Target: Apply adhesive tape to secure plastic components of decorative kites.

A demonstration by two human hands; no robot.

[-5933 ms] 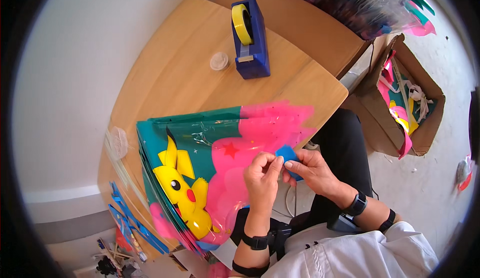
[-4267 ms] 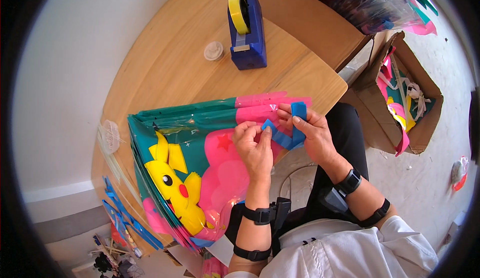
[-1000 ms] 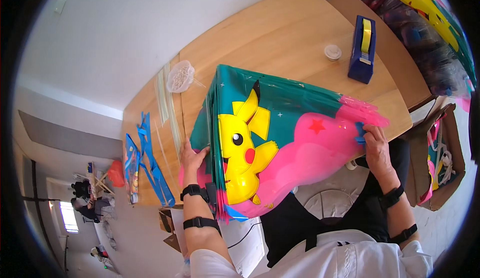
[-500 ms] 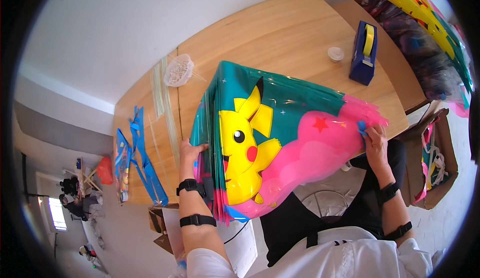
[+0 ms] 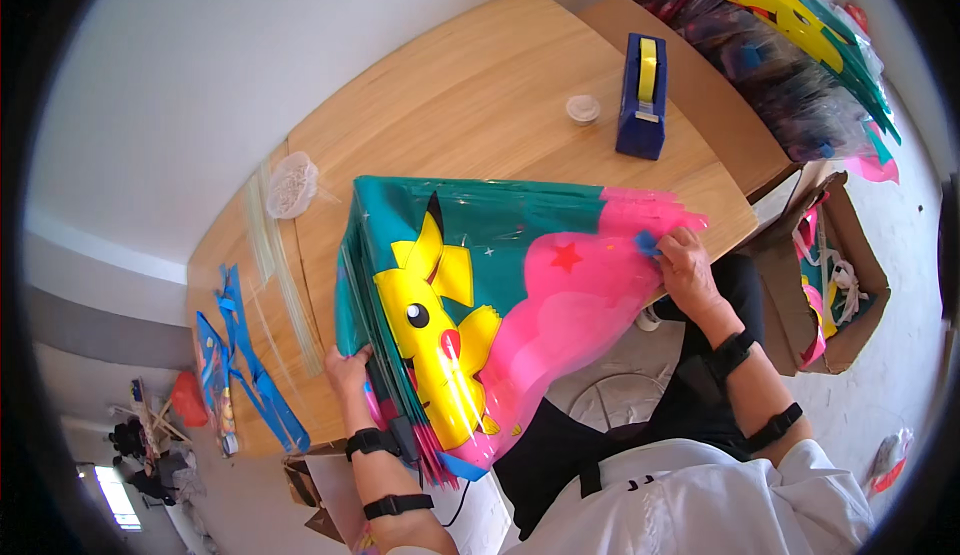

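A thick stack of glossy plastic sheets [image 5: 560, 325], green and pink with a yellow cartoon animal, lies over the near edge of the table. My left hand [image 5: 348, 370] grips the stack's left edge, its thumb at the layered sides and its other fingers mostly hidden. At the right end, my right hand [image 5: 688, 270] is closed on the pink edge of the sheets, beside a small blue piece [image 5: 647, 244]. The layers fan out along the left side and the near lower corner. Black straps circle both my forearms.
Beyond the stack are a blue tape dispenser [image 5: 640, 135] with yellow tape, a small white dish [image 5: 582, 109] and a clear bowl of white sticks [image 5: 292, 187]. Blue strips [image 5: 262, 375] lie left. An open cardboard box [image 5: 858, 340] and a heap of wrapped sheets [image 5: 770, 55] stand right.
The whole view has turned, so the table and its contents appear farther left. Both hands keep their places on the stack.
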